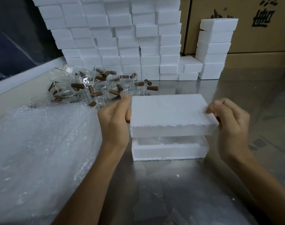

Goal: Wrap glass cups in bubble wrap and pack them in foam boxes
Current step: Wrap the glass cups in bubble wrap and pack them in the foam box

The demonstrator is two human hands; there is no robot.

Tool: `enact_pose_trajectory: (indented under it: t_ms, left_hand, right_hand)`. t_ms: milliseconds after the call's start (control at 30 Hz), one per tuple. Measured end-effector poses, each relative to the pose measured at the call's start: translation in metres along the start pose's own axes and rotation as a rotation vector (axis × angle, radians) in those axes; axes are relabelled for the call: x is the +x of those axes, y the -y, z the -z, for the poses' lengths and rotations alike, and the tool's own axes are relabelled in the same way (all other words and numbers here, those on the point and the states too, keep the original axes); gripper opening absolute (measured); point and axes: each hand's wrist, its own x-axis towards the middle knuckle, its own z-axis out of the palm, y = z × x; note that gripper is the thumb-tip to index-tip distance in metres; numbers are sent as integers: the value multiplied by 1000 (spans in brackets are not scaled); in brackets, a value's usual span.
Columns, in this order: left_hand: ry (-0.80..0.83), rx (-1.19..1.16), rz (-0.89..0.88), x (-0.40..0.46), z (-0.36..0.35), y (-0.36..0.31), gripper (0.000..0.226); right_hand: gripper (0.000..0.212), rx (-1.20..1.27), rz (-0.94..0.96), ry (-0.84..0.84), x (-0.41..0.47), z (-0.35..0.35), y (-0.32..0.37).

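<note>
Bare forearms reach in from the bottom edge over a shiny metal worktop (pixel 179 192). Bubble wrap (pixel 41 143) lies in a loose heap on the left, just beside the left arm. Both hands hold a white foam lid (pixel 169 114) level above the open foam box (pixel 170 151), which sits on the worktop with a gap showing between the two. Left hand (pixel 115 120) grips the lid's left end, fingers curled round its edge; right hand (pixel 231 122) pinches the right end, thumb on top. Beyond the lid, glass cups (pixel 89 85) with brown handles crowd together at the left. Farther back, stacked foam boxes (pixel 122 38) form a wall, with cardboard cartons (pixel 260 30) at the right.
</note>
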Motion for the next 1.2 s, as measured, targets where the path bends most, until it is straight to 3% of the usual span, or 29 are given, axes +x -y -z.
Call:
enact_pose_trajectory:
  t_ms: [333, 533, 767, 1033, 1200]
  left_hand:
    - [24, 58, 10, -7, -4, 0, 53]
    - [-14, 138, 28, -5, -2, 7, 35]
    - [49, 177, 217, -10, -8, 13, 40]
    - [126, 267, 126, -5, 0, 8, 42]
    - [94, 447, 65, -6, 0, 10, 33]
  right_hand:
    - [32, -19, -26, 25, -4, 2, -6]
    - [34, -37, -98, 68, -5, 1, -12]
    - [41, -117, -183, 28, -1, 6, -18]
    - [16, -252, -252, 139, -9, 0, -16]
    - [21, -206, -388, 208, -11, -2, -17]
